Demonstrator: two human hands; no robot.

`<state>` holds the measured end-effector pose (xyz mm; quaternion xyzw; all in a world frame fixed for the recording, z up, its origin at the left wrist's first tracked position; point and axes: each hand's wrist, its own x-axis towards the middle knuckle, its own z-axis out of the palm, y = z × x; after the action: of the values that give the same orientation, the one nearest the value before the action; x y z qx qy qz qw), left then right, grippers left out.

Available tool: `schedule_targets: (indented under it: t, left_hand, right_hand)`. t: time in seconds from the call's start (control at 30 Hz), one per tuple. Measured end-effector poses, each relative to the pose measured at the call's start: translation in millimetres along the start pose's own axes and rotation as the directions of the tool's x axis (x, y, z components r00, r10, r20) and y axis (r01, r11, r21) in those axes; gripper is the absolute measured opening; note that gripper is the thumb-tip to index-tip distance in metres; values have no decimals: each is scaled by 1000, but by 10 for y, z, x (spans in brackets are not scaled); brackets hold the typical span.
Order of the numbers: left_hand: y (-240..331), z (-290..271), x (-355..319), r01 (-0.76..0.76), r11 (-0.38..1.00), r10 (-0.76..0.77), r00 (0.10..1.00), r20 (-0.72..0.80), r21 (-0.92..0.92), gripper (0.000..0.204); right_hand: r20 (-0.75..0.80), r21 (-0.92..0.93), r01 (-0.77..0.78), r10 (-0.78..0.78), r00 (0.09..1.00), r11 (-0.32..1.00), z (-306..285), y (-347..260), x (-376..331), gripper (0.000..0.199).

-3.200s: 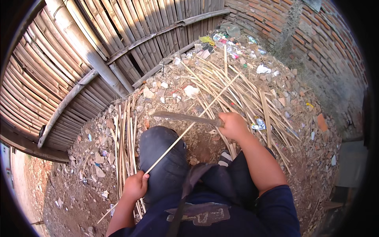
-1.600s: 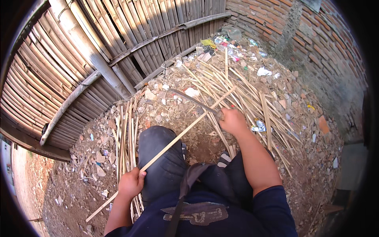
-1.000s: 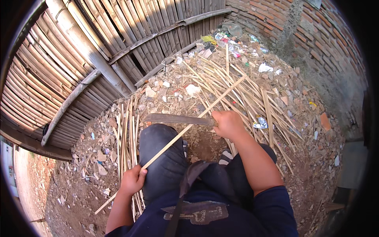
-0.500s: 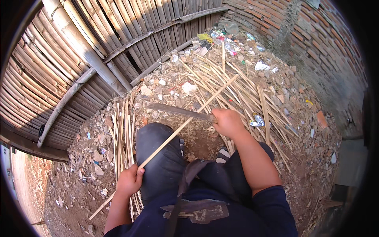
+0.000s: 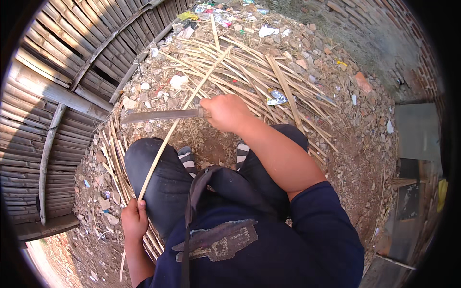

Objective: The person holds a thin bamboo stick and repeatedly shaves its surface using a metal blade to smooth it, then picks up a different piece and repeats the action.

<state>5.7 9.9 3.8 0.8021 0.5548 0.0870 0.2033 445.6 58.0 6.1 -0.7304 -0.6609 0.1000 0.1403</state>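
My left hand (image 5: 135,219), beside my left knee, is closed around the lower part of a long, pale bamboo strip (image 5: 156,161). The strip slants up across that knee, its far end over a heap of similar strips (image 5: 240,72). Gripped by its handle in my right hand (image 5: 225,113) is a machete (image 5: 161,115). Its dark blade points left and crosses the strip about midway along the length beyond my left hand. Whether the edge touches the strip I cannot tell. More strips (image 5: 115,156) lie on the ground to the left of my left knee.
A bamboo fence (image 5: 62,139) stands at the left and a brick wall (image 5: 384,53) at the far right. Rubble and litter (image 5: 269,31) cover the ground ahead. My sandalled feet (image 5: 187,161) are between my knees. A grey panel (image 5: 418,132) stands at the right.
The view has swung rightward and down, so the scene sits further left and higher. Both hands keep their grips. The machete crosses the strip slightly closer to my left hand.
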Motion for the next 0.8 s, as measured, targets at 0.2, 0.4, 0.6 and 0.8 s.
schedule_targets:
  t: [0.2,0.4,0.6,0.8]
  left_hand:
    - [-17,3,82,8,999,-8,1000,-15,-31,42]
    - [0,-49,78,11,1000,-11,1000,8,-7,40]
    - [-68,2,122,20,999,-20,1000,16,-38,42]
    - [-45,-1,113,15,999,-14,1000,18,-52,40]
  right_hand:
    - [-47,119,-147,154,987,982,24,386,302,26]
    - [-73,65,-124,129,989,990,-22,161,246,29]
    - [-9,5,205,-205,979,979,-110,-481,-105,32]
    - [-104,-2,174,-173,979,985,-470,31,-173,26]
